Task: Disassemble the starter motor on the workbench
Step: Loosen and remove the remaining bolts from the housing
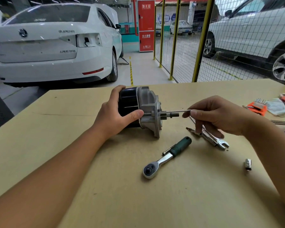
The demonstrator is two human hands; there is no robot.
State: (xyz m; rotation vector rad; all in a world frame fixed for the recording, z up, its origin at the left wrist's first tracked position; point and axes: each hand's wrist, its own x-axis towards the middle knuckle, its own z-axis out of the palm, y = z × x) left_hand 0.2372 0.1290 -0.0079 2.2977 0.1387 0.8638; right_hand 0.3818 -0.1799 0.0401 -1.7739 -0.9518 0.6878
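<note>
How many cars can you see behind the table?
4: a white sedan at left, a white SUV behind the fence at right, and two small white ones far back. More may be hidden.

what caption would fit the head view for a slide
Left hand steadies the starter motor on the workbench while the right hand pinches a long through bolt.

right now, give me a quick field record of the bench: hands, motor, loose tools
left hand: grips the starter motor, lying on its side
right hand: pinches a long through bolt, partly out of the aluminium end housing
ratchet: green handle, lying in front of the motor
socket: loose, off the ratchet, to its right
wrench: under the right hand
workbench: tan surface
</note>
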